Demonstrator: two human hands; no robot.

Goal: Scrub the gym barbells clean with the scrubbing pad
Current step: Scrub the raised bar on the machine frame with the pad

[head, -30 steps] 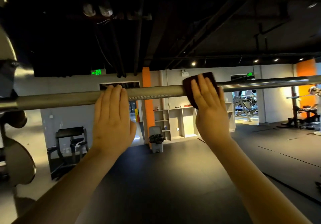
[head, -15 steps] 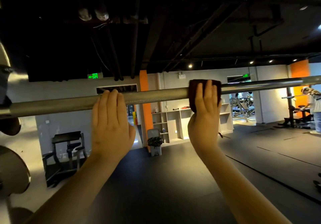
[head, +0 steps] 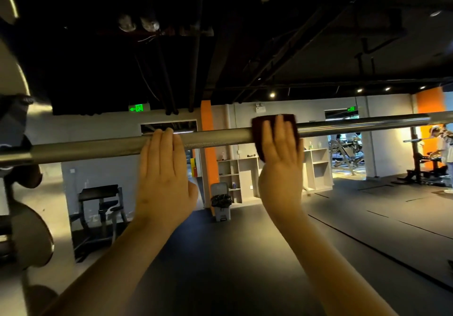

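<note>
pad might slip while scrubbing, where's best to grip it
Probably at its middle, where the pad lies across the round bar. Come from the near side, as the right hand does, curling fingers over the top so it wraps the bar.

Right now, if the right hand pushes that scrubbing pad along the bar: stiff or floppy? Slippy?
Probably floppy: the scrubbing pad bends over the barbell under the right hand. Likely drags on the knurled stretch to its left, glides easier on the smooth section rightward.
</note>
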